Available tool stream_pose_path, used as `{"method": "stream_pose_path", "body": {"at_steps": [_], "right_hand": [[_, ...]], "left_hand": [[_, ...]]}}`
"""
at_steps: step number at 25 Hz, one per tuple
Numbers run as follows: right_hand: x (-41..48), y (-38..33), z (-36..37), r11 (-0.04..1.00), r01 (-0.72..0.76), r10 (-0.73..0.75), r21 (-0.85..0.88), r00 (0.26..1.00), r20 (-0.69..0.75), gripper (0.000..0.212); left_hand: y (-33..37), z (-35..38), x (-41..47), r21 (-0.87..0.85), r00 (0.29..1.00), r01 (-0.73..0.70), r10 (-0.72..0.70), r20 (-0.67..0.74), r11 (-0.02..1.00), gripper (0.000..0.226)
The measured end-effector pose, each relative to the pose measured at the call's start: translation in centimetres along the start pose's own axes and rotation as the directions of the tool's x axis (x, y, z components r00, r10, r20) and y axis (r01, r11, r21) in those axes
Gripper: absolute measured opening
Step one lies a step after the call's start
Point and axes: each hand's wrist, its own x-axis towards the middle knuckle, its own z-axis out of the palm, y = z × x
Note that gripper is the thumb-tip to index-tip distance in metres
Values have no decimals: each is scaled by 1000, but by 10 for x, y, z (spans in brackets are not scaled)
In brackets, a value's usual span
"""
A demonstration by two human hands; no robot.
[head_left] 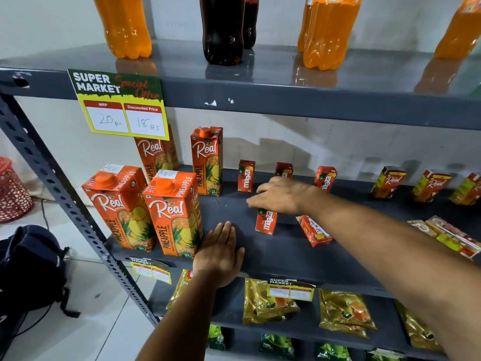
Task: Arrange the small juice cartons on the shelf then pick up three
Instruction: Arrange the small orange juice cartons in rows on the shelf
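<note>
Several small red Maaza juice cartons stand on the dark grey middle shelf [286, 256]. Three are upright along the back: one [245, 176], a second [283, 170] partly behind my hand, a third [325, 178]. My right hand [281, 195] reaches over the shelf and grips the top of a nearer upright carton [266, 222]. Just right of it another small carton [313, 231] leans tilted, partly hidden by my right forearm. My left hand [221, 250] lies flat, palm down, on the shelf's front edge with fingers spread, holding nothing.
Large Real pineapple cartons [173, 213] stand at the shelf's left. Small Real cartons [389, 182] line the back right, with others lying at the far right [447, 235]. Soda bottles [222, 29] fill the shelf above. Snack packets [270, 300] lie below. A bag [28, 267] sits on the floor.
</note>
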Motion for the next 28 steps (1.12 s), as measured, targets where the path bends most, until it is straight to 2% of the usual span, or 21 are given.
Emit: {"method": "stream_pose_path", "body": {"at_steps": [1, 2, 3, 4, 5, 6, 8, 10, 13, 16, 18, 20, 21, 23, 25, 27, 28], "right_hand": [[-6, 3, 1, 999, -30, 31, 39, 999, -12, 81], [-15, 7, -2, 980, -110, 116, 164, 993, -27, 98], [-26, 14, -1, 907, -214, 239, 363, 971, -24, 103], [-36, 22, 1, 766, -321, 372, 557, 928, 25, 99], [-45, 30, 7, 605, -411, 477, 682, 873, 103, 89], [-55, 35, 15, 481, -521, 553, 705, 804, 217, 77], [-71, 31, 38, 402, -726, 636, 558, 659, 401, 70], [-79, 13, 65, 389, -806, 645, 446, 584, 493, 79], [-78, -7, 86, 407, -849, 732, 337, 524, 435, 78], [-72, -11, 88, 383, -861, 787, 335, 494, 368, 60], [-73, -2, 83, 403, -842, 808, 359, 512, 292, 51], [-77, 9, 74, 523, -761, 776, 383, 611, 155, 46], [-81, 16, 70, 623, -681, 710, 385, 699, 89, 45], [-82, 26, 63, 846, -445, 472, 293, 881, -23, 46], [-83, 30, 54, 931, -292, 308, 219, 951, -41, 41], [-79, 34, 49, 976, -186, 191, 111, 981, -34, 51], [-77, 33, 45, 992, -119, 120, 35, 992, -45, 50]], "left_hand": [[0, 0, 0, 0, 1000, -2, 2, -2, 1000, 85], [0, 1, 0, -1, 1000, -5, 5, -7, 1000, 87], [0, 1, 0, -1, 1000, -7, 7, -14, 1000, 87], [0, 1, 1, -1, 1000, -4, 4, -21, 1000, 86], [0, 1, 1, -2, 1000, 1, -1, -25, 1000, 84], [0, 2, 1, -2, 1000, 5, -5, -24, 1000, 82], [-1, 2, 1, -8, 1000, 9, -9, -18, 1000, 79], [0, 3, 0, -18, 999, 4, -5, -36, 1000, 81], [1, 1, 0, -26, 999, -6, 5, -43, 1000, 82], [1, 1, 0, -14, 1000, -1, 1, -29, 1000, 82], [1, 0, -1, -17, 999, -4, 4, -32, 1000, 84], [1, 0, -2, -23, 999, -4, 3, -33, 1000, 85], [1, 1, -2, -22, 1000, -2, 1, -31, 1000, 86], [0, 1, -1, -14, 1000, 2, -3, -23, 1000, 87], [0, 1, -1, -7, 1000, 8, -8, -20, 1000, 86], [1, 0, -1, -4, 1000, 12, -12, -13, 1000, 78], [1, 0, -1, -3, 1000, 13, -13, -8, 1000, 75]]}}
